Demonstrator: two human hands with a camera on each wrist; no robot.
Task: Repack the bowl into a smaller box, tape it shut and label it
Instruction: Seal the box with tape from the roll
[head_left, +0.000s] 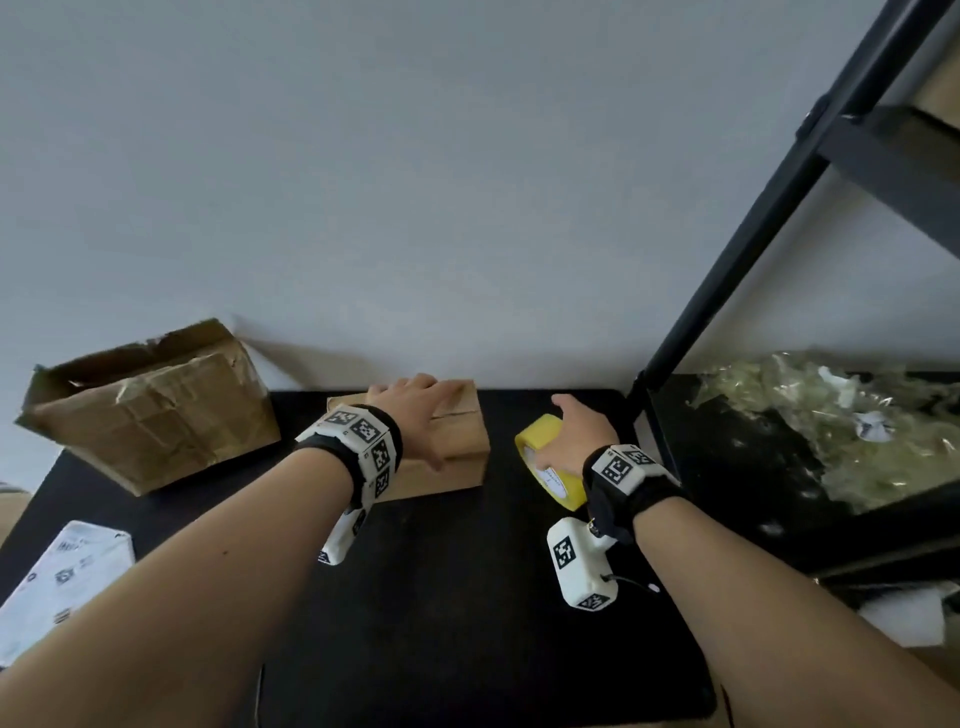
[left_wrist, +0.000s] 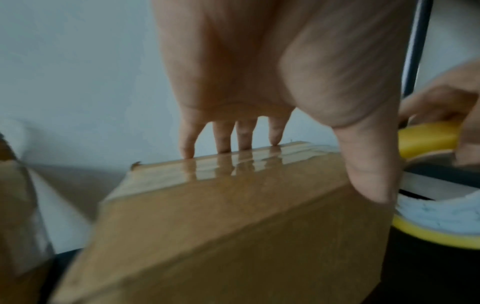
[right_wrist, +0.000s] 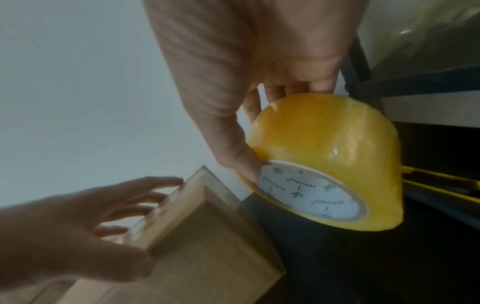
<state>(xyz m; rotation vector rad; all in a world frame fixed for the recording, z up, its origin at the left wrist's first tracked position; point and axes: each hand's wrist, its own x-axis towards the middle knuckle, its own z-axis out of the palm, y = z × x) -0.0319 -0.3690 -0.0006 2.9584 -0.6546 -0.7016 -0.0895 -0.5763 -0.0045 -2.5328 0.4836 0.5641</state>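
A small brown cardboard box (head_left: 457, 441) sits closed on the black table (head_left: 467, 597) near the wall, with glossy clear tape along its top (left_wrist: 233, 164). My left hand (head_left: 415, 410) rests flat on its lid, fingers straight, fingertips (left_wrist: 223, 144) touching the far edge. To the right stands a roll of yellow tape (head_left: 550, 462) on edge on the table. My right hand (head_left: 576, 431) grips it from above, thumb (right_wrist: 233, 152) against its side and fingers over the top of the roll (right_wrist: 324, 144). The bowl is not visible.
A larger, battered open cardboard box (head_left: 150, 410) lies at the table's back left. A white printed package (head_left: 57, 582) lies at the front left edge. A black shelf frame (head_left: 753, 249) stands at the right, with crumpled clear wrap (head_left: 831, 415) on its shelf.
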